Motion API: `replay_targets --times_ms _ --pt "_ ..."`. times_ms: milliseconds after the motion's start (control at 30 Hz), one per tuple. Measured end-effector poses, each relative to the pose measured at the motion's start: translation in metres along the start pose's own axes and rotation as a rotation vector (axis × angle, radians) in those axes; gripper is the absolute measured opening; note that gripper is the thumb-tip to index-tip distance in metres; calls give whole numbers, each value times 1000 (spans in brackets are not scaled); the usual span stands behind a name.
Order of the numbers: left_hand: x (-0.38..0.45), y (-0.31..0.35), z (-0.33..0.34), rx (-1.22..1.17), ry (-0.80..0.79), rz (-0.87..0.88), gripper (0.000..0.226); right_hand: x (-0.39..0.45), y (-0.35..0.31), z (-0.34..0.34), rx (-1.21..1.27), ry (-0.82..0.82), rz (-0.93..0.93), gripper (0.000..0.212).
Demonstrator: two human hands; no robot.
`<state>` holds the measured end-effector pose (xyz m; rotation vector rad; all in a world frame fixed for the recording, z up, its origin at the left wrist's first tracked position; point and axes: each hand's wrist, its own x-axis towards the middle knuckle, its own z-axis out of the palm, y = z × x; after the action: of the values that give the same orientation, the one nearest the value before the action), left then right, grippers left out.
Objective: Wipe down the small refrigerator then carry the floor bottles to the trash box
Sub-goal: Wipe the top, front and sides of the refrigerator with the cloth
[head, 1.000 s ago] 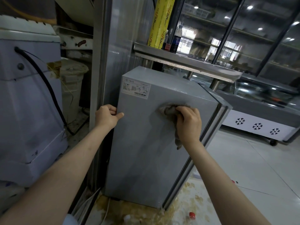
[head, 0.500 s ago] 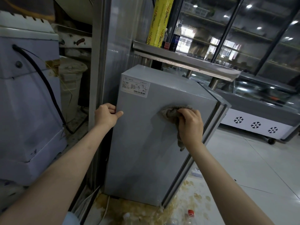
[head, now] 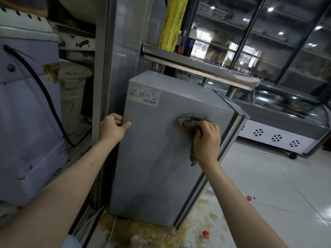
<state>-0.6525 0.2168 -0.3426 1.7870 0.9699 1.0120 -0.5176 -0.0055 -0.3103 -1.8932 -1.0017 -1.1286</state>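
Observation:
The small grey refrigerator [head: 157, 158] stands on the floor with its side panel facing me and a white label near its top left corner. My left hand [head: 112, 128] grips the refrigerator's left rear edge. My right hand [head: 206, 138] presses a grey-brown rag [head: 188, 122] against the upper right of the panel. Clear plastic bottles with red caps lie on the floor, one [head: 204, 238] at the bottom edge and another [head: 246, 195] partly hidden behind my right forearm.
A steel shelf [head: 200, 67] overhangs the refrigerator, holding a yellow wrap roll [head: 172, 24] and a dark bottle. A white appliance [head: 26, 113] with a black cable stands left. A glass display freezer [head: 286, 122] sits right. Brownish stains [head: 152, 231] spread around the refrigerator's base.
My right hand and the rag slid a little to the right and slightly down on the panel. My left hand kept its grip. My view shifted slightly.

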Motion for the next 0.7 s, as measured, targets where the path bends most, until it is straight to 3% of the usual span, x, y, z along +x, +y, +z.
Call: replay_targets --times_ms 133,367,700 --pt "-1 0 0 -2 7 -4 27 20 -2 -3 14 62 58 19" --pt "-1 1 0 -1 -4 -6 30 -2 -5 5 32 5 56 17" --pt "2 -4 1 -28 -15 -5 31 11 2 -1 75 184 270 6"
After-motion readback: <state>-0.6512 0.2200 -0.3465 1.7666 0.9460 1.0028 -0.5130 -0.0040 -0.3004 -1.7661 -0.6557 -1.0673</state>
